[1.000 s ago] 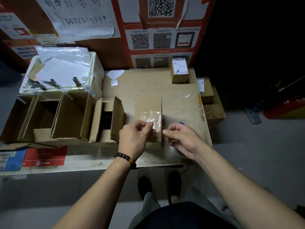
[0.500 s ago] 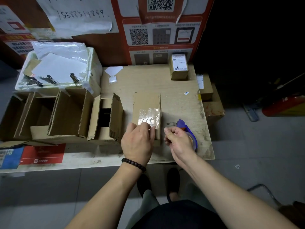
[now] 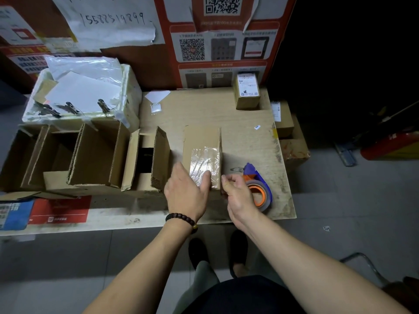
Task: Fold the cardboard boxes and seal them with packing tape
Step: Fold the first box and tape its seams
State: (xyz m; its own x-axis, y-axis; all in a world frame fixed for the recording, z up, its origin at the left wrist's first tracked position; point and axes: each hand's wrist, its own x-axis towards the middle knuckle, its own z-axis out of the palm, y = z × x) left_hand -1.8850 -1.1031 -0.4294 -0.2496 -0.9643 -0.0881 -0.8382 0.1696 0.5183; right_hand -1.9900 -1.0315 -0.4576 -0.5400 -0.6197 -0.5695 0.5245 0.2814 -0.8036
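Cardboard box (image 3: 202, 141) with a wrinkled strip of clear tape (image 3: 204, 162) across its near top lies on the bench (image 3: 247, 137), near the front edge. The left hand (image 3: 187, 191) rests on the box's near left corner, fingers fairly straight and pressing flat on the tape, thumb out to the left; a dark bead bracelet (image 3: 181, 219) sits on that wrist. The right hand (image 3: 238, 191) is just right of the box's near right corner, fingers curled with thumb and forefinger pinched together at the box edge; what lies between them is too small to make out. Just right of that hand, touching the bench, is a tape dispenser (image 3: 258, 189) with a blue frame and an orange-cored roll.

Left of the taped box stand open, unsealed boxes (image 3: 95, 155) in a row, flaps upright, the nearest (image 3: 147, 159) just beside it. Behind those, further left, a white foam crate (image 3: 127, 91) holds paper sheets and plastic bags, with metal clips (image 3: 68, 108) on its front rim. Well behind the taped box, at the back right of the bench, stands a small labelled parcel (image 3: 247, 91).
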